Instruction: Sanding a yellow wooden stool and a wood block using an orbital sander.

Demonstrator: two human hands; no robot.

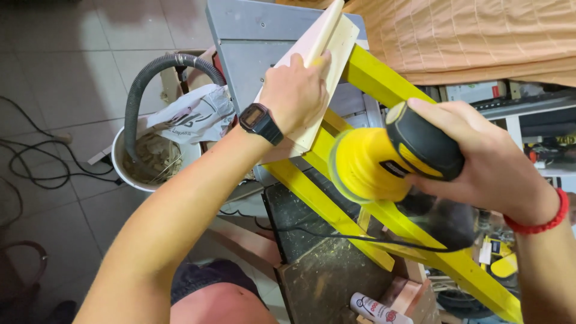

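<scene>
My left hand (295, 91), with a black digital watch on the wrist, presses down on a pale wooden board piece (327, 45) that rests tilted on a yellow-painted wooden frame (372, 75). My right hand (483, 159), wearing a red bead bracelet, grips the black top of a yellow orbital sander (378, 162). The sander's round pad sits against the yellow frame just below the pale board. A dark dust bag (447, 219) hangs off the sander under my right hand, and its black cord (336, 235) trails left across the bench.
A grey table-saw top (252, 42) lies behind the board. A white bucket (120, 171) of wood scraps with a grey hose (144, 78) and a white plastic bag (189, 114) stands on the tiled floor at left. Black cables (33, 159) coil on the floor. Orange cloth (480, 36) covers a shelf at upper right.
</scene>
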